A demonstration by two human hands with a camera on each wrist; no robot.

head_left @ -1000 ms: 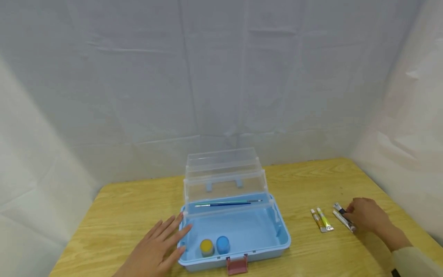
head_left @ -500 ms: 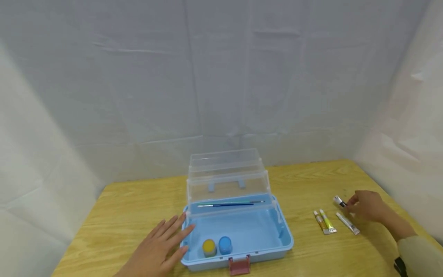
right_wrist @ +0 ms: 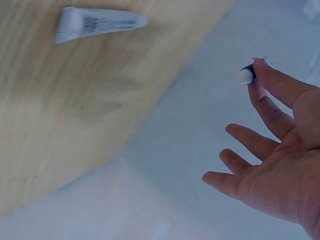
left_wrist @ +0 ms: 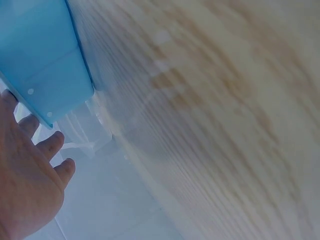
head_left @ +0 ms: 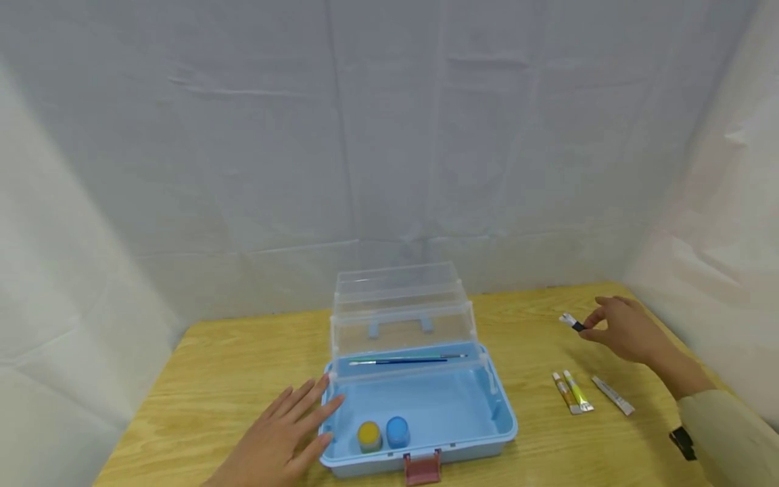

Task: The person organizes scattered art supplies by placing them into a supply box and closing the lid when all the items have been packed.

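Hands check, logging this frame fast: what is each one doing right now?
Left hand: open, fingers flat against the blue box.
Right hand: pinching a small paint tube, lifted off the table.

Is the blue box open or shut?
Open. The light blue plastic storage box has its clear lid and tray swung up, showing two small paint jars inside.

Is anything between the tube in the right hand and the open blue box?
Nothing visible: the right hand pinches the black tube above bare table, and the blue box stands open on top.
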